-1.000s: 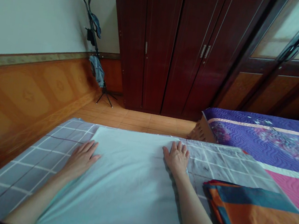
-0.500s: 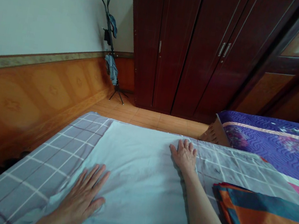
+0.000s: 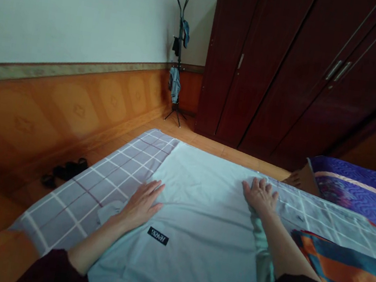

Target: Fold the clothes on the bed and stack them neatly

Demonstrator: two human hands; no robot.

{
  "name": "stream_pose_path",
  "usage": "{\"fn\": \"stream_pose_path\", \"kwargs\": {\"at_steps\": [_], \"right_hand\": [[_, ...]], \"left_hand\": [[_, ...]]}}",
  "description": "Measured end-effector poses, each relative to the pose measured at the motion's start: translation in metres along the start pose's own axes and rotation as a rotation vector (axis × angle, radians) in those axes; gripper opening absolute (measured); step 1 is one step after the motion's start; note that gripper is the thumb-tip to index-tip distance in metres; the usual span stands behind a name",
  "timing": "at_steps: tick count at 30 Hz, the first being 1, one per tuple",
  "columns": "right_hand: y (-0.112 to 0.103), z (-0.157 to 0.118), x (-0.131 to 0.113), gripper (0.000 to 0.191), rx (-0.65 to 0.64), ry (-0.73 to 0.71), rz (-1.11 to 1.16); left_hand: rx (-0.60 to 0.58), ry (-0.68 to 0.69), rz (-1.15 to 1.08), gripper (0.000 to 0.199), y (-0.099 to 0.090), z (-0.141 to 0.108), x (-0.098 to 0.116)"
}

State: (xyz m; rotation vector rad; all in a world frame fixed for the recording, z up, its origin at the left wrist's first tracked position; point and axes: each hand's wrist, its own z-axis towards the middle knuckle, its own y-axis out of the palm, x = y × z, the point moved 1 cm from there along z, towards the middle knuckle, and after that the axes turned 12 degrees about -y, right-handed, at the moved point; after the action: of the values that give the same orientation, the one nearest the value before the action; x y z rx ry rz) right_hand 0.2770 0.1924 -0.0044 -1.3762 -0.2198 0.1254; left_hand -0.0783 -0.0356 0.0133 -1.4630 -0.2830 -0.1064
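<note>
A pale T-shirt (image 3: pixel 194 212) with a small black label (image 3: pixel 157 236) lies spread flat on the bed. My left hand (image 3: pixel 143 204) rests palm down on the shirt's left edge, fingers stretched out and slightly apart. At the far right corner of the shirt, my right hand (image 3: pixel 260 195) lies flat with its fingers spread. Neither hand grips the cloth. Soft creases run across the shirt between them, and its near end is cut off by the bottom of the view.
The bed's grey checked sheet (image 3: pixel 112 172) shows on both sides. Folded striped cloth (image 3: pixel 352 274) lies at right. Beyond are a purple-covered bed (image 3: pixel 358 183), a dark red wardrobe (image 3: pixel 266 68) and a coat stand (image 3: pixel 178 59). Dark shoes (image 3: pixel 67 170) sit on the floor at left.
My left hand has slid forward along the shirt's left edge. My right hand stays near the far right corner. The view has turned left, and the label now shows fully.
</note>
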Motion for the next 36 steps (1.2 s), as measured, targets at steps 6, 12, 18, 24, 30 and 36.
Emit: {"fn": "stream_pose_path", "kwargs": {"at_steps": [6, 12, 18, 24, 30, 36], "right_hand": [[-0.034, -0.039, -0.063, 0.062, 0.025, -0.195, -0.031], [-0.053, -0.081, -0.129, 0.055, -0.135, -0.58, 0.067], [-0.094, -0.13, -0.085, 0.051, -0.162, -0.484, 0.056], [-0.135, -0.293, -0.057, 0.057, -0.022, -0.919, 0.386], [-0.103, -0.355, -0.059, 0.028, 0.104, -0.722, 0.371], [-0.102, -0.37, -0.062, 0.016, 0.145, -0.609, 0.687]], "left_hand": [[0.099, -0.259, -0.018, 0.042, -0.022, -0.062, -0.076], [0.174, -0.3, -0.092, 0.027, -0.046, -0.087, -0.063], [-0.414, 0.387, -0.239, 0.023, -0.058, -0.13, 0.027], [-0.381, 0.557, -0.123, 0.028, -0.024, -0.151, 0.028], [-0.374, 0.513, -0.33, 0.019, -0.022, -0.147, 0.023], [-0.54, 0.274, -0.486, 0.024, -0.049, -0.148, 0.014]]}}
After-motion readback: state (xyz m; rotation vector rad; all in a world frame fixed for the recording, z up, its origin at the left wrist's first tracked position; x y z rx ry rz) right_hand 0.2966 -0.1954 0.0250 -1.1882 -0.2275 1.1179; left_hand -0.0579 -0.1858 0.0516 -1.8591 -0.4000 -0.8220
